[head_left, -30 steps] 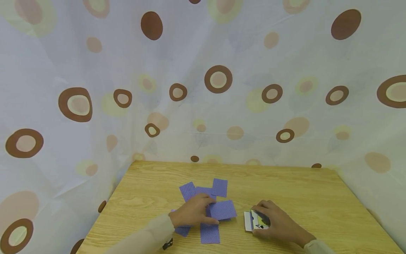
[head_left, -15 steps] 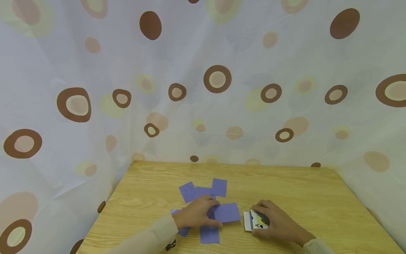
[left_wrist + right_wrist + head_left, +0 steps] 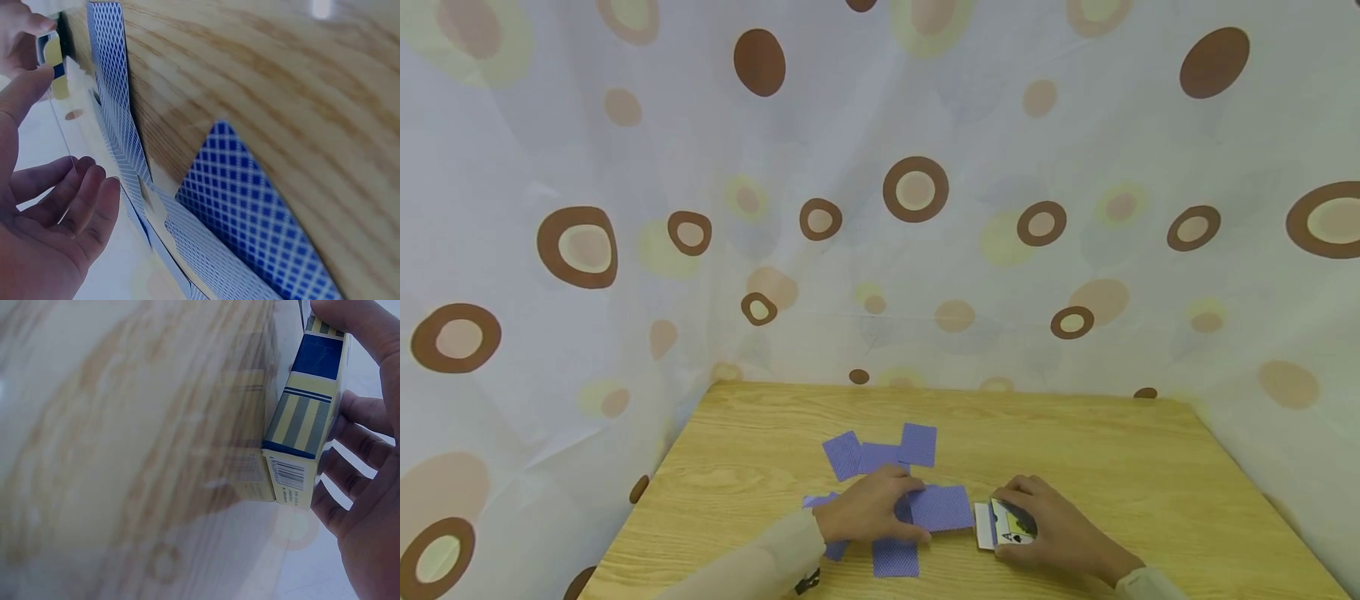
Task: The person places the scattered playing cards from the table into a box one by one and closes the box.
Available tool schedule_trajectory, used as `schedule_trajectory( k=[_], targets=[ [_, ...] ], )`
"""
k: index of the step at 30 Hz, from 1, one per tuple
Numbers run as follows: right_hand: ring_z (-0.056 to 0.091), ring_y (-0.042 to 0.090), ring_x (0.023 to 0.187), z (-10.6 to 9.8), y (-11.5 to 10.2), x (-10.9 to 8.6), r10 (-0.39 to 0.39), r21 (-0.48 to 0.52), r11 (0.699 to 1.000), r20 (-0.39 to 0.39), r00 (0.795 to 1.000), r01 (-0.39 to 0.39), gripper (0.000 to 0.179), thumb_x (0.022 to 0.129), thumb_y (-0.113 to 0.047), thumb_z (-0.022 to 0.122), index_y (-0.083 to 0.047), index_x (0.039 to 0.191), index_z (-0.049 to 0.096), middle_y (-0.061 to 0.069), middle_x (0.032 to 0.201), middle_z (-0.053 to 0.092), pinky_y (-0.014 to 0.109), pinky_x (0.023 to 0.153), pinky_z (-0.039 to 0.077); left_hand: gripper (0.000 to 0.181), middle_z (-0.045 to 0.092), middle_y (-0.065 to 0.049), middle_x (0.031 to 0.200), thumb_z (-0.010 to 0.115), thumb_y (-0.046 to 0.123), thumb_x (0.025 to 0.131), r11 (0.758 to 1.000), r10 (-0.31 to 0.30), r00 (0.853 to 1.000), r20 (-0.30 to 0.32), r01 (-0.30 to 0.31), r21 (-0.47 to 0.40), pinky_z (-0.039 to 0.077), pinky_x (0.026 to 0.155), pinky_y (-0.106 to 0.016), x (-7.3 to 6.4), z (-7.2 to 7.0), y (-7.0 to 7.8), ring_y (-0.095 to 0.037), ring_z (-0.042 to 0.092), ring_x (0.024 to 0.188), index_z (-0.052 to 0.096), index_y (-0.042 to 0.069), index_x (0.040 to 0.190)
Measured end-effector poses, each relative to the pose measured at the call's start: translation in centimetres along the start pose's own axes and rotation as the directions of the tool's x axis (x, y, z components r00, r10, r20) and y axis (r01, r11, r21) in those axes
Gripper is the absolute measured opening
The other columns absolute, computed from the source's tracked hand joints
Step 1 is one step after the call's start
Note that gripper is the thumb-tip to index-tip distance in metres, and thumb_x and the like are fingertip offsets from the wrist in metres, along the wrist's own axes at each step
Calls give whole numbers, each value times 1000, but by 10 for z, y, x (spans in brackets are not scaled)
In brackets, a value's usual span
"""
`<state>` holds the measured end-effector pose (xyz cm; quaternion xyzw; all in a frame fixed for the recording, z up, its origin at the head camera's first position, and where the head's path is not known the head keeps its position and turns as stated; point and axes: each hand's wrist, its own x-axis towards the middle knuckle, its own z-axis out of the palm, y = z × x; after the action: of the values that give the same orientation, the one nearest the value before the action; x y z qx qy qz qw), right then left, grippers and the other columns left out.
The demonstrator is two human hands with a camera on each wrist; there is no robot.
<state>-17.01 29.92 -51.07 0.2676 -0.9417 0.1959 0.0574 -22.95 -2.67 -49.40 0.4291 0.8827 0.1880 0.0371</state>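
My left hand (image 3: pixel 871 506) pinches a blue-patterned playing card (image 3: pixel 942 509) between thumb and fingers, face down. The card's far edge reaches close to the opening of a card box (image 3: pixel 1012 527). That box lies on the table with its white flap (image 3: pixel 984 527) folded out towards the card and an ace of spades printed on top. My right hand (image 3: pixel 1060 527) grips the box across its sides. In the right wrist view, the box's striped side and barcode end (image 3: pixel 287 475) show beside the curled fingers.
Several blue-backed cards lie face down around my left hand, among them a front card (image 3: pixel 895 558), a back left card (image 3: pixel 842 456) and a back right card (image 3: pixel 918 444). A spotted curtain (image 3: pixel 955 275) encloses the wooden table (image 3: pixel 1075 433) at the back and sides.
My left hand has moved right with the card, bringing it up close to the box opening. The right hand and box have stayed nearly still.
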Motion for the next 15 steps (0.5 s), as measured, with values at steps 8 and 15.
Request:
schedule_trajectory(
  k=[8, 15],
  targets=[
    [51, 8, 107, 0, 1, 0, -3, 13, 1000, 5, 1000, 3, 72, 85, -67, 73, -13, 132, 68, -12, 120, 54, 39, 88, 53, 74, 62, 3, 120, 79, 59, 84, 999, 1, 1000, 7, 0, -38, 50, 87, -20, 4, -2, 6, -3, 54, 104, 65, 8, 137],
    [51, 10, 108, -3, -1, 0, 13, 24, 1000, 21, 1000, -13, 73, 85, -67, 73, -13, 133, 67, -11, 122, 54, 39, 89, 53, 75, 61, 4, 121, 79, 59, 85, 997, -14, 1000, 8, 14, -71, 50, 87, -21, 9, 0, 11, -3, 55, 101, 64, 9, 138]
  ],
)
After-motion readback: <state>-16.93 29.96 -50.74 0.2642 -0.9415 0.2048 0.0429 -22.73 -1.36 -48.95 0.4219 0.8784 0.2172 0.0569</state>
